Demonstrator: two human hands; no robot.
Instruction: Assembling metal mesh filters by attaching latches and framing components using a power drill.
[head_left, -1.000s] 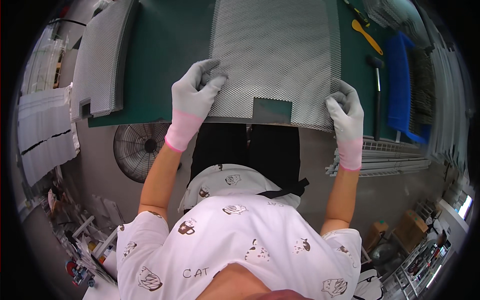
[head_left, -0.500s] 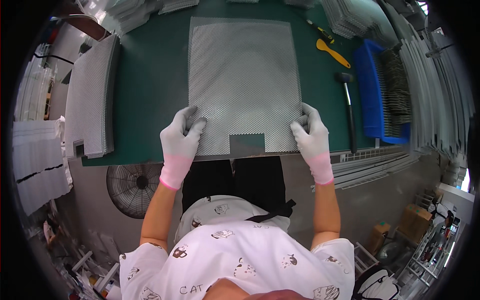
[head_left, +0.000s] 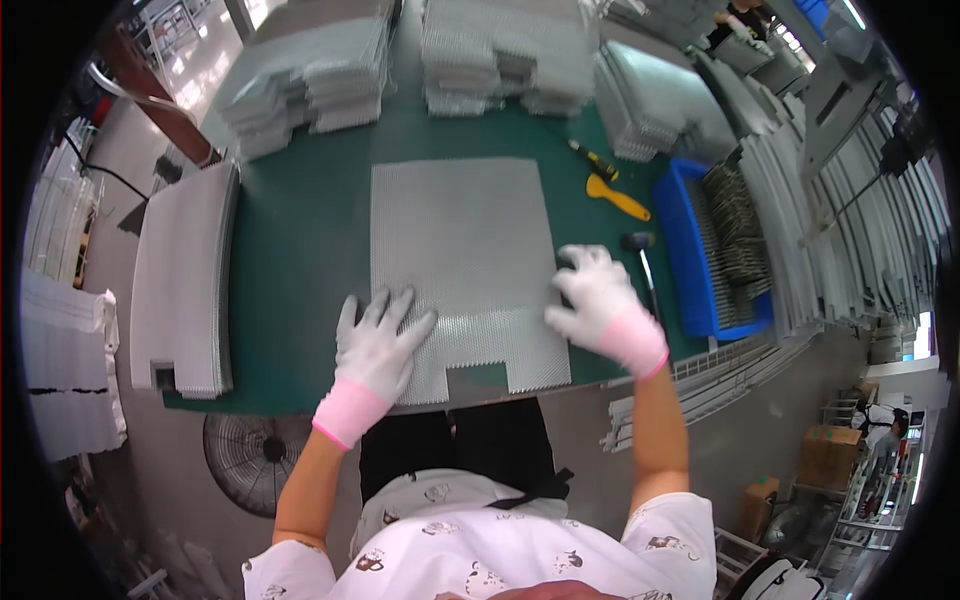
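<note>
A flat grey metal mesh sheet (head_left: 460, 250) with a square notch in its near edge lies on the green table (head_left: 300, 270). My left hand (head_left: 378, 345), in a white glove with a pink cuff, rests on the sheet's near left edge, its fingers spread. Gloved the same way, my right hand (head_left: 600, 305) is at the sheet's right edge with bent fingers held apart and nothing visible in them. Whether its fingertips touch the mesh I cannot tell.
A stack of notched mesh sheets (head_left: 185, 280) stands at the left; more stacks (head_left: 510, 55) line the back. On the right are a yellow scraper (head_left: 617, 198), a yellow-and-black cutter (head_left: 594, 160), a hammer (head_left: 645, 262) and a blue bin (head_left: 690, 260) of metal parts.
My hands have loosened from the sheet's two near sides. The left fingers now spread over the mesh; the right hand has moved farther up the right edge. The view has tilted up.
</note>
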